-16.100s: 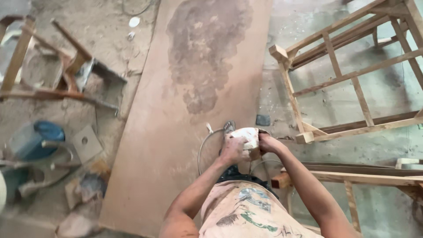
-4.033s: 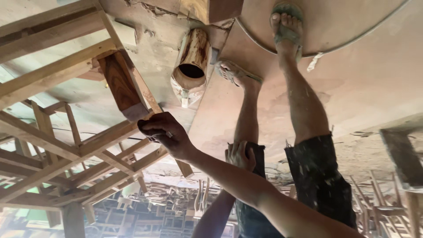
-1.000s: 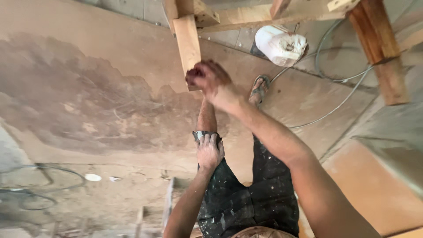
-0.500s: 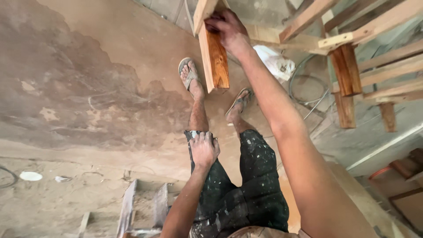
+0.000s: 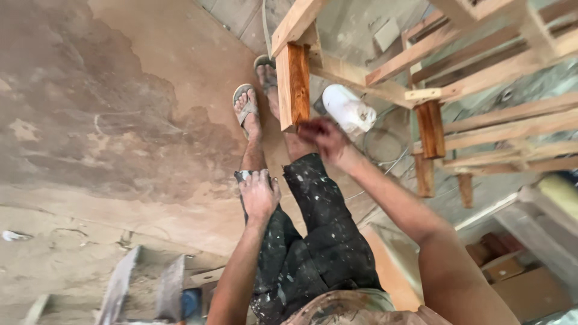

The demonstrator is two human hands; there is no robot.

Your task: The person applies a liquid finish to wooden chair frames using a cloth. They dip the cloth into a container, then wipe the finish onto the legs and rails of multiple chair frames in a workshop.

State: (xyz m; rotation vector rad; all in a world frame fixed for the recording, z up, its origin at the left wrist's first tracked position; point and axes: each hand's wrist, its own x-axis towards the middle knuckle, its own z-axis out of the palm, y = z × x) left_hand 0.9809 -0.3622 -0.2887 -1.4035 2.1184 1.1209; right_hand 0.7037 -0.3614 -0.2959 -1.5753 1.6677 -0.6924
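A pale wooden frame [image 5: 421,54] stands over the floor at the upper right. One of its legs, a reddish-brown block [image 5: 293,84], points down at the top centre. My right hand [image 5: 325,137] is blurred at the lower end of that leg, fingers closed against its tip. My left hand [image 5: 259,195] lies flat on my left knee, fingers spread over the paint-spattered dark shorts [image 5: 313,241]. My feet in sandals [image 5: 244,105] stand on a large brown board [image 5: 120,120].
A white power tool [image 5: 349,110] with a looped cable [image 5: 385,144] lies on the floor beside the frame. More frame legs [image 5: 432,129] stand to the right. Wooden slats [image 5: 144,289] lie at the bottom left, boxes [image 5: 506,271] at the lower right.
My right hand has slid from the side of the wooden leg down to its lower end. The view has swung, and the frame now sits farther right. My left hand stays on my knee.
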